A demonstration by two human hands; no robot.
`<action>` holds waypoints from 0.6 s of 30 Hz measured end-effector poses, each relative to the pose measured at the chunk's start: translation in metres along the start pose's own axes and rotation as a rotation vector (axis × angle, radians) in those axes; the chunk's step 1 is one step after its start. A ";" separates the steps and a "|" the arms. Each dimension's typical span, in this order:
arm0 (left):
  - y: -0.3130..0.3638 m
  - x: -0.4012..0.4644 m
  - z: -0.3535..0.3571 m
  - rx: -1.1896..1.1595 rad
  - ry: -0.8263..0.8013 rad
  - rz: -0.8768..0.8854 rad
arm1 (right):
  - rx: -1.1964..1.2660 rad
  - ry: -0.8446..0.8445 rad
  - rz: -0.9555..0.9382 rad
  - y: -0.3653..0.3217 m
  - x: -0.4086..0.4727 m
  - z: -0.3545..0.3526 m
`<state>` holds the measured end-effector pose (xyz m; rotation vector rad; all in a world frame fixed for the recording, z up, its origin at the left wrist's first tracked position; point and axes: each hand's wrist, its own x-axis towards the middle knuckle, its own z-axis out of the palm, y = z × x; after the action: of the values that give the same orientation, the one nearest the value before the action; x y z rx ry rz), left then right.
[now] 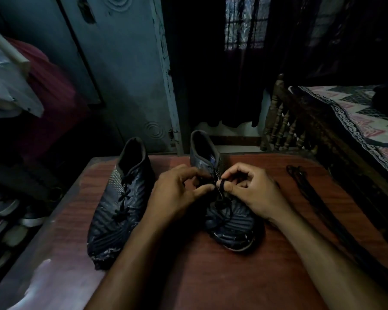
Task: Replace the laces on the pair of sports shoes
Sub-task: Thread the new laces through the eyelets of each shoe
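Two dark sports shoes stand on the reddish counter (211, 276), toes near: the left shoe (119, 209) laced and untouched, the right shoe (230, 222) under both hands. The left hand (177, 195) pinches the lace (220, 203) at the upper eyelets; the right hand (253, 193) grips it too, a loop wound round one finger. In this dim light black lace on black shoe could mean a skipped eyelet, and a hard tug might tip the shoe. One bundle of spare laces (300, 182) lies well apart at far right, strands uncountable
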<state>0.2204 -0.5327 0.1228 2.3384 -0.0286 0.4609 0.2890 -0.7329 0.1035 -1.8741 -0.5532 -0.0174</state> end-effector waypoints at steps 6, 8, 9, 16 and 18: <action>-0.008 0.004 -0.011 0.044 -0.061 0.016 | -0.023 0.022 -0.007 -0.005 -0.003 -0.001; -0.007 0.003 -0.004 0.041 0.107 0.036 | -0.019 0.032 -0.007 -0.006 -0.003 -0.001; -0.007 0.003 -0.001 -0.007 0.199 0.027 | -0.015 0.041 -0.007 -0.006 -0.003 0.000; -0.002 0.001 0.017 -0.600 0.338 -0.292 | 0.027 0.100 -0.045 -0.008 -0.002 0.001; 0.007 0.002 0.017 -0.942 0.363 -0.451 | 0.072 0.109 -0.019 -0.006 -0.002 0.001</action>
<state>0.2267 -0.5487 0.1167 1.2652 0.3675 0.4908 0.2851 -0.7313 0.1080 -1.7864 -0.4901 -0.1101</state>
